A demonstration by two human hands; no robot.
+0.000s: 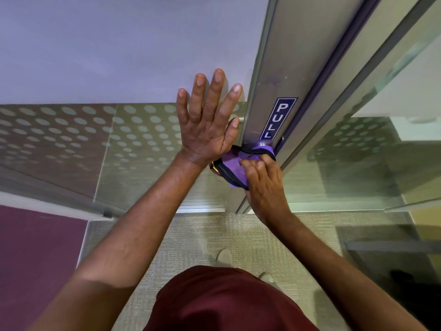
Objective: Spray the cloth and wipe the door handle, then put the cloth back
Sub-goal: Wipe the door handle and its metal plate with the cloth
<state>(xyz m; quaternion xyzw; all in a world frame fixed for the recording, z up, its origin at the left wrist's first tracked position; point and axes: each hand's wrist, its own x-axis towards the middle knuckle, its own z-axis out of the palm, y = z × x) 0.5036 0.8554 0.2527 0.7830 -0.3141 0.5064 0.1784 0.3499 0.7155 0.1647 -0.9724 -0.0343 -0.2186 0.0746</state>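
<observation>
Left hand (206, 125) lies flat on the glass door (133, 56), fingers spread; right hand (265, 187) bunches the purple cloth (235, 167) around the handle beside the metal frame edge (281, 75); open carpet (214, 235) lies below.

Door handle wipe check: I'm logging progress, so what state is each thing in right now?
left hand: open, fingers spread flat against the glass door.
right hand: grips the purple cloth.
purple cloth: bunched, pressed around the door handle.
door handle: mostly hidden by hand and cloth.
PULL sign: stuck on the metal frame, intact.
</observation>
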